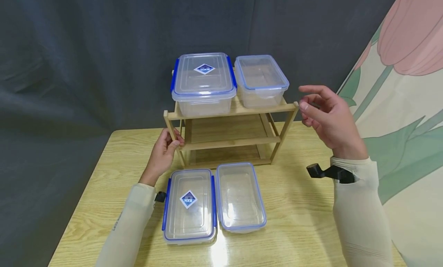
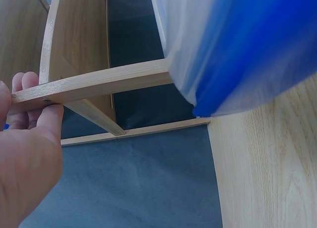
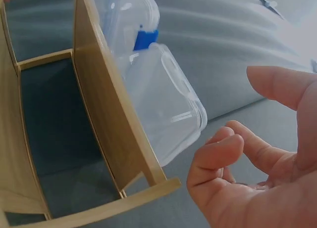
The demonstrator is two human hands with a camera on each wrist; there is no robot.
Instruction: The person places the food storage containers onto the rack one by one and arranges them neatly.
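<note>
Two boxes (image 1: 204,80) top the wooden rack (image 1: 230,143) (left grip (image 1: 164,151) holding its post (image 1: 169,123)).

Four clear plastic containers (image 1: 240,198) are counted; two are fitted with blue side clips (image 1: 214,201), two are edged in light blue. Two diamond labels (image 1: 188,199) are recorded, one on each clipped container. One wooden rack (image 1: 230,143) with three tiers (image 1: 226,128) is noted, and one table (image 1: 294,228). One left hand (image 1: 164,153), one right hand (image 1: 332,120), two sleeves (image 1: 358,217) and two black wrist devices (image 1: 343,175) are tallied.
</note>
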